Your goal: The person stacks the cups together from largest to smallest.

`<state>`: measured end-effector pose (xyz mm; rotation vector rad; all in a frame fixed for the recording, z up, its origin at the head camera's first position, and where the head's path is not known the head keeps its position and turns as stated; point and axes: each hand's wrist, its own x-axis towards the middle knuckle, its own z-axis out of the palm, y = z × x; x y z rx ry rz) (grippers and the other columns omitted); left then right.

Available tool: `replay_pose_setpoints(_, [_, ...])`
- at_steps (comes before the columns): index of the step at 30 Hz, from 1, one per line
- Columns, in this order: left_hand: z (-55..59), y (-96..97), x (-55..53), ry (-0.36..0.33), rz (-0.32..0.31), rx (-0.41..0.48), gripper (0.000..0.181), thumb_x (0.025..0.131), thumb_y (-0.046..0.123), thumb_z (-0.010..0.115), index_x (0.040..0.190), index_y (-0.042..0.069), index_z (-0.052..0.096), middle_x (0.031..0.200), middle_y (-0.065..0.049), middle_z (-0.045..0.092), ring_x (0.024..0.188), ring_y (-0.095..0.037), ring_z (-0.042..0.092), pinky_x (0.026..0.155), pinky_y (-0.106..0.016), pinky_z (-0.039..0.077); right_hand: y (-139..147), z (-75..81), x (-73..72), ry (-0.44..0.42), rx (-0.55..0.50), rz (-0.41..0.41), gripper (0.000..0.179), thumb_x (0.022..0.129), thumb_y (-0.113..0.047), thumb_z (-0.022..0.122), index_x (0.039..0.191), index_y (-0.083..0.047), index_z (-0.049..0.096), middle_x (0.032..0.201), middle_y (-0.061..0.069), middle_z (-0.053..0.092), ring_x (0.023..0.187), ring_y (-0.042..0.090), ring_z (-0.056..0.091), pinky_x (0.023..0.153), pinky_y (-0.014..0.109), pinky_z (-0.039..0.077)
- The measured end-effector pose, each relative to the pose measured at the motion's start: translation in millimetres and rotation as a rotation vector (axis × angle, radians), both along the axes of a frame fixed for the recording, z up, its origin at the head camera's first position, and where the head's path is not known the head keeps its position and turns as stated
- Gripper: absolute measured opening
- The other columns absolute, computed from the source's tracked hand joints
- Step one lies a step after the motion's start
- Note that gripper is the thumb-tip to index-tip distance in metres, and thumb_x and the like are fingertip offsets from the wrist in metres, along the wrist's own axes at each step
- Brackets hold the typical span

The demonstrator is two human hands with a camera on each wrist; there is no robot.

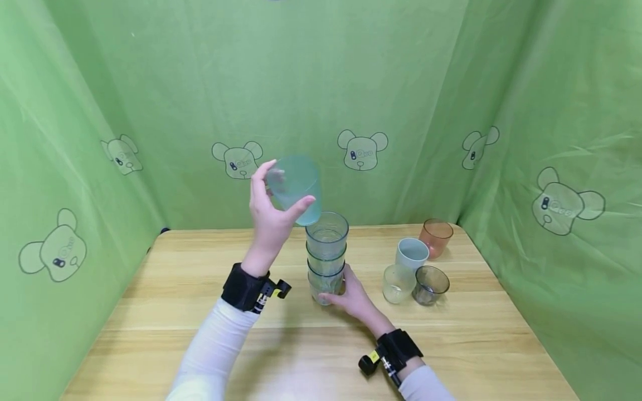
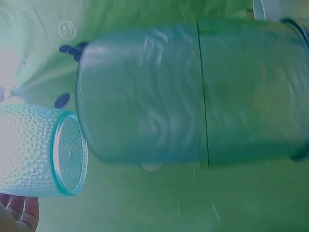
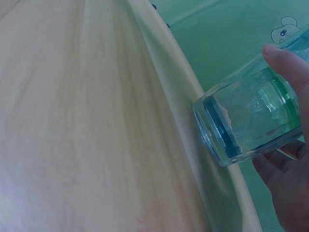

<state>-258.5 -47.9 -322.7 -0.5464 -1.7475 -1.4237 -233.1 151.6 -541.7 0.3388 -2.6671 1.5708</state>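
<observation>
My left hand (image 1: 271, 217) holds a translucent teal tumbler (image 1: 303, 186) in the air, thumb on its near side and fingers around the far side. The left wrist view shows the bumpy wall of this tumbler (image 2: 26, 150), its end close to the top of a stack of clear bluish tumblers (image 2: 145, 96). That stack (image 1: 327, 262) stands upright on the table, with dark and green rims showing. Low on the stack, my right hand (image 1: 353, 295) grips the bottom tumbler (image 3: 246, 116), thumb on one side and fingers on the other.
To the right of the stack stand a frosted pale cup (image 1: 398, 287), a light blue cup (image 1: 412, 253), a smoky grey cup (image 1: 430, 287) and an orange cup (image 1: 436, 236). Green curtains (image 1: 311, 83) enclose the wooden table (image 1: 210, 278) at the back and sides.
</observation>
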Motion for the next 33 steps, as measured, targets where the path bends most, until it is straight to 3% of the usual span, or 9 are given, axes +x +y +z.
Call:
replay_pose_setpoints(5, [-3.1,14.7,1.3,0.012,-0.034,-0.055,0.106,0.069,0.08,0.062,0.137,0.002,0.041,0.118,-0.014,0.055,0.103,-0.021,0.052,0.082,-0.027,0.044,1,-2.2,-1.7,0.011,-0.004,0.004,0.094,0.073,-0.038,0.085,0.145,-0.01,0.032,0.142,0.013,0.048,0.135,0.032,0.045,0.115,0.053,0.037])
replay_pose_setpoints(12, [-20.2,25.5,3.4,-0.062,-0.068,-0.076,0.105,0.069,0.08,0.063,0.138,0.003,0.042,0.12,-0.014,0.054,0.104,-0.022,0.051,0.082,-0.026,0.042,1,-3.2,-1.8,0.053,-0.007,0.02,0.091,0.074,-0.036,0.085,0.144,-0.009,0.033,0.138,0.013,0.051,0.131,0.031,0.049,0.112,0.052,0.04])
replay_pose_setpoints(25, [-49.2,30.9,4.2,-0.161,-0.114,-0.164,0.106,0.07,0.081,0.059,0.14,0.004,0.041,0.125,-0.014,0.051,0.111,-0.024,0.051,0.091,-0.038,0.051,1,-1.1,1.0,0.026,0.006,-0.003,0.093,0.074,-0.04,0.084,0.145,-0.008,0.033,0.139,0.014,0.05,0.131,0.032,0.049,0.11,0.051,0.042])
replay_pose_setpoints(33, [-56.2,30.8,2.2,-0.093,-0.134,-0.108,0.084,0.082,0.066,0.063,0.137,0.005,0.044,0.116,-0.02,0.053,0.108,-0.027,0.053,0.09,-0.05,0.05,0,1.8,1.4,-0.015,-0.004,-0.005,0.098,0.073,-0.042,0.084,0.148,-0.011,0.03,0.146,0.014,0.045,0.136,0.033,0.044,0.114,0.053,0.038])
